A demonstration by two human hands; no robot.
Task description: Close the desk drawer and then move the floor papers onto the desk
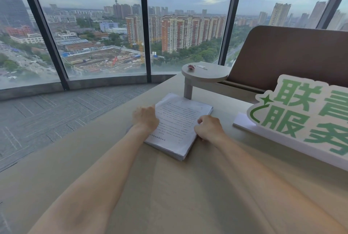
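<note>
paper stack (180,120) on desk (188,196), both hands gripping

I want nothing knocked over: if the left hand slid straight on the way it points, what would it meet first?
Probably the pale round post of the small raised shelf, beyond the white paper stack under the left hand; depth is unclear, so it might pass beside it.

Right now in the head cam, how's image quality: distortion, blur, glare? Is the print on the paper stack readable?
Head view: strong wide-angle bowing of the dark window frames; soft overcast daylight, no hard shadows or glare on the beige desk; print on the white paper stack too small and soft to read; left hand and right hand slightly soft; forearms smeared towards the bottom edge.
</note>
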